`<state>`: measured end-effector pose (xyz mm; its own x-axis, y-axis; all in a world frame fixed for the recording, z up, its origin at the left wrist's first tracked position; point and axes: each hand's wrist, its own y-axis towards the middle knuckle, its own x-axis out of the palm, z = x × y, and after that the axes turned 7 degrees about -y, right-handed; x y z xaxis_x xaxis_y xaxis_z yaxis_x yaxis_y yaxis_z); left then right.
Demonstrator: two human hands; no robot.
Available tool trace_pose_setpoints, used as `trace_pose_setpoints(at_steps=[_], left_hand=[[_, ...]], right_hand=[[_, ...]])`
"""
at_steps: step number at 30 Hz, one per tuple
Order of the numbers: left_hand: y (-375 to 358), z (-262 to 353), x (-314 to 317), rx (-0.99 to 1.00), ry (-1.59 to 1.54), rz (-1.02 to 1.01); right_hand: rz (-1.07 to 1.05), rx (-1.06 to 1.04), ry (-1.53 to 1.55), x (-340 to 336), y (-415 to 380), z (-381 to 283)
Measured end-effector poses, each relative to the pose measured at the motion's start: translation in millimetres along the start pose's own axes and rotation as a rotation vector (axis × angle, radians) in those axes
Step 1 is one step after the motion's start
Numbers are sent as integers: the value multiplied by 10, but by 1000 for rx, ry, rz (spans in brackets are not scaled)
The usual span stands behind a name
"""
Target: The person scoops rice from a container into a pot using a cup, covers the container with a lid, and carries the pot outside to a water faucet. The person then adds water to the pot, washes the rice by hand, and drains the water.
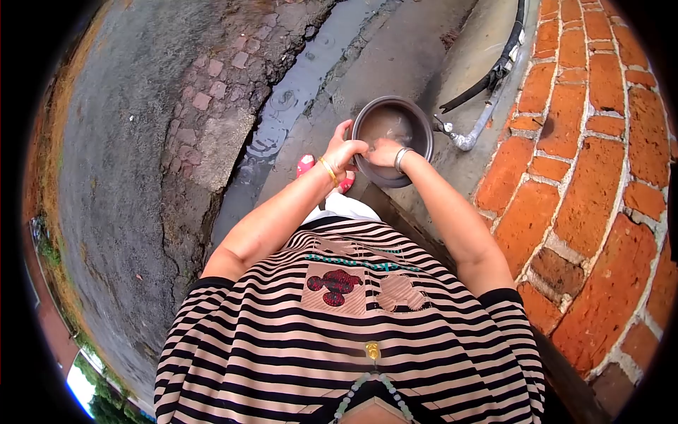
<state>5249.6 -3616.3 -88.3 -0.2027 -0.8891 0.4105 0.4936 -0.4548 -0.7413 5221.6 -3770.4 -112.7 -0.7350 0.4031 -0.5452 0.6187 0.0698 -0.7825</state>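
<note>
A grey-brown round pot [421,134] is in front of me, holding cloudy, greyish water [387,126]. My left hand [344,151] grips its left rim, with the thumb over the edge and the fingers along the outside. Inside the pot is my right hand [386,151], its fingers pointing down into the water. Those fingertips are hidden, so whether they hold anything does not show. A yellow bangle circles my left wrist and a silver one my right.
A metal tap on a grey pipe [466,140] sits just right of the pot. Above it runs a black hose [487,79]. A brick wall [565,141] rises at the right. Left of my feet, a wet drain channel [282,106] borders broken paving [212,88].
</note>
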Motion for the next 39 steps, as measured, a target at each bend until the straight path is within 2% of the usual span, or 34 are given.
trace_pose_setpoints(at_steps=[1,4,5,8,9,13,19,22,23,26,29,32,33,37,39], left_hand=[[-31,4,3,-13,-9,10],[-102,49,-14,-7,-37,-3],[-113,65,-21,3,-47,-14],[-126,90,-39,13,-66,-65],[-118,83,-42,34,-63,-66],[-100,88,-29,69,-53,-62],[-101,130,-32,55,-43,-35],[-69,116,-50,52,-29,-30],[-66,103,-55,51,-31,-28],[-52,108,-28,52,-1,-14],[-71,122,28,34,14,1],[-57,134,33,28,5,-1],[-53,124,31,27,-1,3],[-4,64,-40,34,1,3],[1,69,-61,35,-3,-15]], right_hand=[[-74,-39,149,29,38,25],[-11,-224,461,197,178,153],[119,-373,418,-6,-58,-22],[273,-340,418,-133,-53,-86],[412,-312,376,-202,-145,-164],[587,-109,159,-221,-129,-151],[529,115,-50,-362,-327,-244],[859,-31,-202,-205,-177,-99],[783,30,-207,-215,-163,-96],[754,76,-196,-130,-4,-14],[688,7,-43,-89,59,-1],[571,-198,104,-27,155,5],[594,-314,97,-16,145,-13],[179,-370,345,56,202,55],[87,-385,257,-32,100,50]])
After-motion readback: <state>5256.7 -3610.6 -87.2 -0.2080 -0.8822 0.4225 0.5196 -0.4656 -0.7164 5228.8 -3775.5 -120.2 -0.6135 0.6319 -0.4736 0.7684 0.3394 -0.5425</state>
